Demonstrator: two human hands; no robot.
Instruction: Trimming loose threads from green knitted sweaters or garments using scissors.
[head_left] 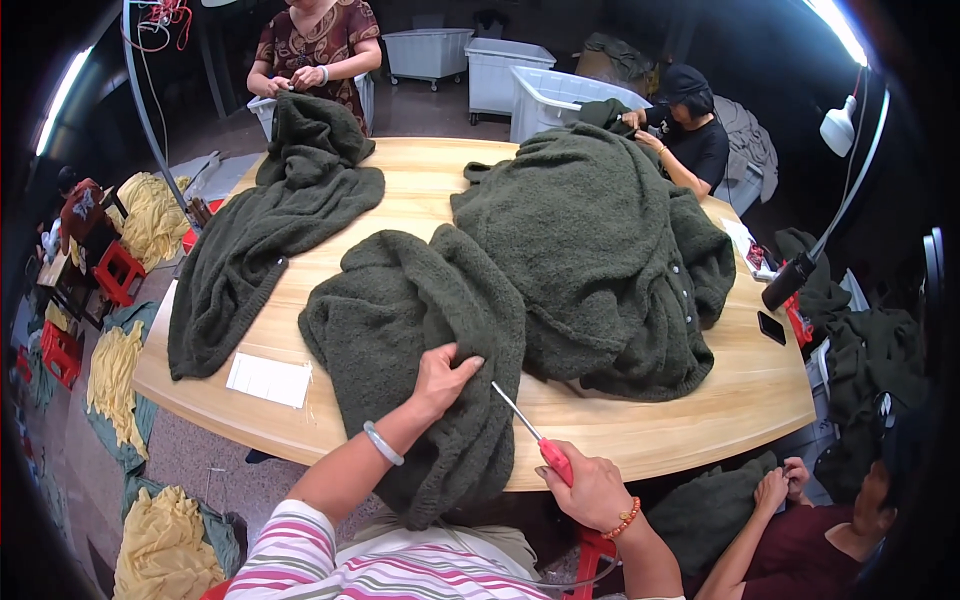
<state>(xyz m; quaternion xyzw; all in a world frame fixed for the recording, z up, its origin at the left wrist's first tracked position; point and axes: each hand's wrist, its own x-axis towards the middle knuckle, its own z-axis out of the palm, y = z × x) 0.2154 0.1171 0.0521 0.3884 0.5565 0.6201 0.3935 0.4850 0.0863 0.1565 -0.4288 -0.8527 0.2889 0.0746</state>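
A dark green knitted garment (385, 300) lies in front of me, its lower end hanging over the table's near edge. My left hand (440, 380) presses on its folds, thumb and fingers pinching the knit. Just right of that hand, my right hand (590, 490) grips a red-handled tool (556, 460) with a thin straight metal shaft. The shaft points up and left, its tip close to the garment's right edge; I cannot tell whether it touches. Beyond lies a large heap of dark green cardigans (580, 240) with buttons showing along one edge.
On the wooden table (740, 400) are a white paper card (268, 380), a black phone (771, 327) and another green garment (240, 240), held by a person at the far left. Others work at the far right and near right. White wheeled bins (505, 80) stand behind; a lamp pole (850, 200) rises at right.
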